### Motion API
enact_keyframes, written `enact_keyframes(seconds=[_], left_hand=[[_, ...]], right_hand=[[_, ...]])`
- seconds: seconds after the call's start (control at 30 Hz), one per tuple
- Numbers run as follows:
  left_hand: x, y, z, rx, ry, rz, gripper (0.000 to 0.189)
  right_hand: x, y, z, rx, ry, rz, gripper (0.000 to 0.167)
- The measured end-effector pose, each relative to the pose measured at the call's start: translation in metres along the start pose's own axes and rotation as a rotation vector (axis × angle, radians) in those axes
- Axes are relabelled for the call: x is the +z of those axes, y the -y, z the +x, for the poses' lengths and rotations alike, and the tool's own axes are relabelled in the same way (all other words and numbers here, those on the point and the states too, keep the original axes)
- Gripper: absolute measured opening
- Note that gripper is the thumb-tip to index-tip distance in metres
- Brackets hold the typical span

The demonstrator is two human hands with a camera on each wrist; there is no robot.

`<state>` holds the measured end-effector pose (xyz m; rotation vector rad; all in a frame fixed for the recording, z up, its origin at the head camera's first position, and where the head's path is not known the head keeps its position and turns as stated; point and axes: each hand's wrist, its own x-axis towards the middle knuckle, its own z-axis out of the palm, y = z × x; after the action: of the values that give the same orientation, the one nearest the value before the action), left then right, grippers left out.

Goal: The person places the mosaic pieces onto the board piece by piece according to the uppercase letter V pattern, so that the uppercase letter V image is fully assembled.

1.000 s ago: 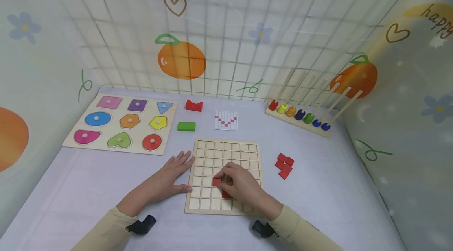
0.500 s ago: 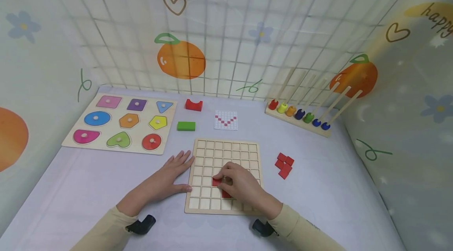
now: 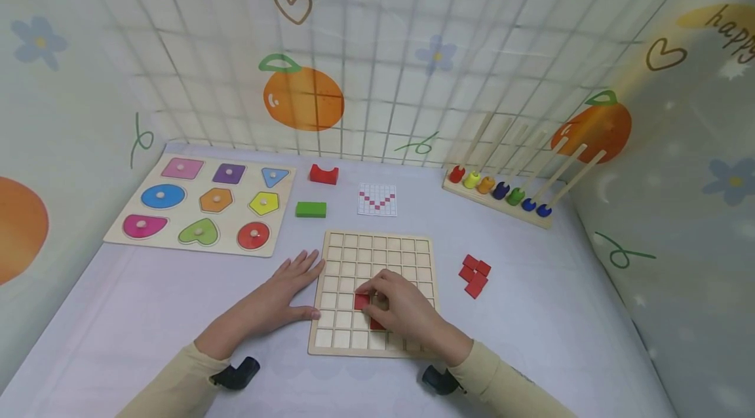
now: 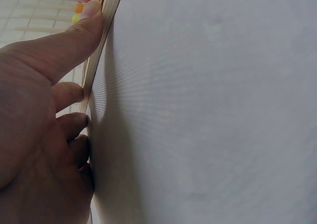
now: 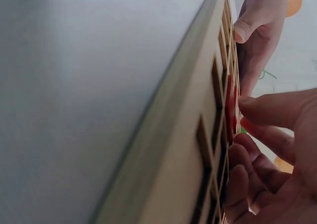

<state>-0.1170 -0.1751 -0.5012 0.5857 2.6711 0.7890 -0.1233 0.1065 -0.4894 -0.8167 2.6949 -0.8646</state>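
Note:
A wooden grid board (image 3: 342, 267) lies flat in the middle of the table in the head view. My left hand (image 3: 280, 293) rests at its left side, fingers spread, fingertips and thumb touching the edge; the left wrist view shows the thumb (image 4: 74, 45) against that edge. Over the lower part of the board, my right hand (image 3: 401, 306) pinches a red square tile (image 3: 362, 301) between thumb and index finger, the tile lying in or on a cell. A second red tile (image 3: 376, 324) sits in a cell diagonally below, partly covered by the right hand.
Several loose red tiles (image 3: 474, 276) lie right of the board. Behind it are a pattern card (image 3: 377, 200), a green block (image 3: 310, 209) and a red arched block (image 3: 324, 175). A shape puzzle (image 3: 200, 205) stands left, a peg rack with coloured beads (image 3: 498, 192) back right.
Both hands and the tiles stay in almost the same place. The right index finger has shifted slightly, and more of the tile's red face shows than half a second ago.

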Motion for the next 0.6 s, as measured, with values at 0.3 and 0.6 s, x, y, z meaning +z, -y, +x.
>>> enact_keyframes(seconds=[0.3,0.6], left_hand=[[0.001,0.001,0.0,0.002,0.0,-0.006,0.096],[-0.001,-0.001,-0.001,0.009,-0.007,-0.011,0.095]], right_hand=[[-0.004,-0.002,-0.004,0.044,0.004,0.085,0.022],[-0.01,-0.009,-0.013,0.033,-0.038,0.148,0.022]])
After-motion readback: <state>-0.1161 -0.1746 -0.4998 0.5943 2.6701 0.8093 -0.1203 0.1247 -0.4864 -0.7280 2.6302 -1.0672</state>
